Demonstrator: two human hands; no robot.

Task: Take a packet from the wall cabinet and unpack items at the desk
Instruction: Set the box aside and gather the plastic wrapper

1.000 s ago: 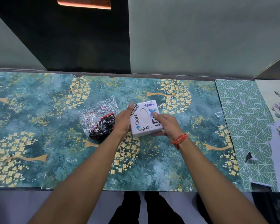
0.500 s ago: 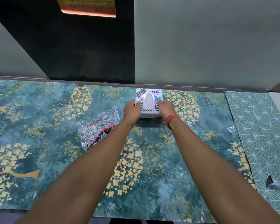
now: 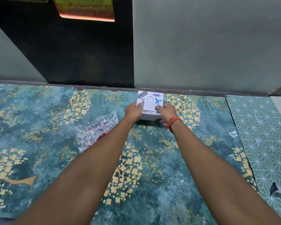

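Head view: white box (image 3: 150, 105) at desk (image 3: 39, 111) rear edge, against wall, clasped at near corners by left hand (image 3: 133, 111) and right hand (image 3: 166, 113). Probably light, stiff card; best gripped by opposite sides. Crinkled packet (image 3: 94, 132) nearby, left.
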